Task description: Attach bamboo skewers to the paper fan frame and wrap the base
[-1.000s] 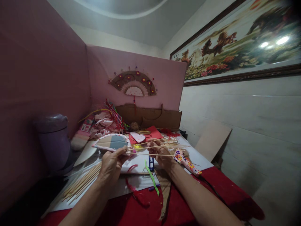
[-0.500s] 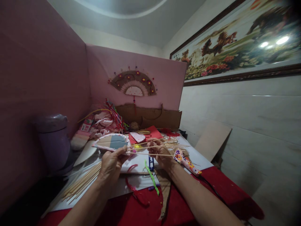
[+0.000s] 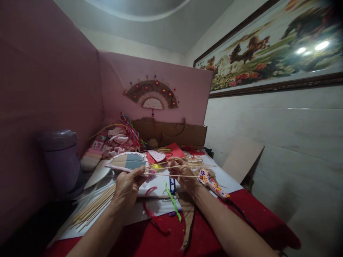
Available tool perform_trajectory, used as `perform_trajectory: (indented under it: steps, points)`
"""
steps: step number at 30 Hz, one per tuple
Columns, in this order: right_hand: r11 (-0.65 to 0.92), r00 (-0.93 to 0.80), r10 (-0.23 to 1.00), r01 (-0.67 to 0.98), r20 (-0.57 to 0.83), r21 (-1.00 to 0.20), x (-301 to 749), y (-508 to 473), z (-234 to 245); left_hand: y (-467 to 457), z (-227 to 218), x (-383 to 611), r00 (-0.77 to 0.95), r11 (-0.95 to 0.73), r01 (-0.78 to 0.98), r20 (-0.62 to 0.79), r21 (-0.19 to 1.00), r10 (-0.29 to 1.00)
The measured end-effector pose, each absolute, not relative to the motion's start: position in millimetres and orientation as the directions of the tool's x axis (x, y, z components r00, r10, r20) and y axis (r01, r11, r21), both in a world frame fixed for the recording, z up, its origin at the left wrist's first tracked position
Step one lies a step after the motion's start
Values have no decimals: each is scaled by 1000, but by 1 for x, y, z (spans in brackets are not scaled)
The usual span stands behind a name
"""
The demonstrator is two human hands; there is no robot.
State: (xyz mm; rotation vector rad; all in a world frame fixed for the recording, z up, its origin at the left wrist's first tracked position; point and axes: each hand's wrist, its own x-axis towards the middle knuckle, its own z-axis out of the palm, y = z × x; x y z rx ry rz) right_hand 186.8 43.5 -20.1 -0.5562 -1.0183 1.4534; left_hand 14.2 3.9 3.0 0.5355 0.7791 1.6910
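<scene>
Left hand (image 3: 127,185) and right hand (image 3: 184,177) on slim sticks (image 3: 160,174), rounded pale-rimmed cardboard (image 3: 131,161)

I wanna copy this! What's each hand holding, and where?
The left hand pinches thin wooden sticks beside the white-edged cardboard piece; the right hand touches them farther along, its exact grip unclear.

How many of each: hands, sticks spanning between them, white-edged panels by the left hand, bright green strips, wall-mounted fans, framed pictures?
Hands: 2 (left hand, right hand)
Sticks: 3 distinguishable
White-edged panel: 1
Bright green strip: 1
Wall-mounted fan: 1
Framed picture: 1
Total: 9
</scene>
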Motion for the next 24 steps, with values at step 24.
perform_trajectory:
  steps: [24]
  points:
    - [99,-155,965,-528,211,-844,186,42,-19,1,6,16,-245,-126,-668,-57,733,968]
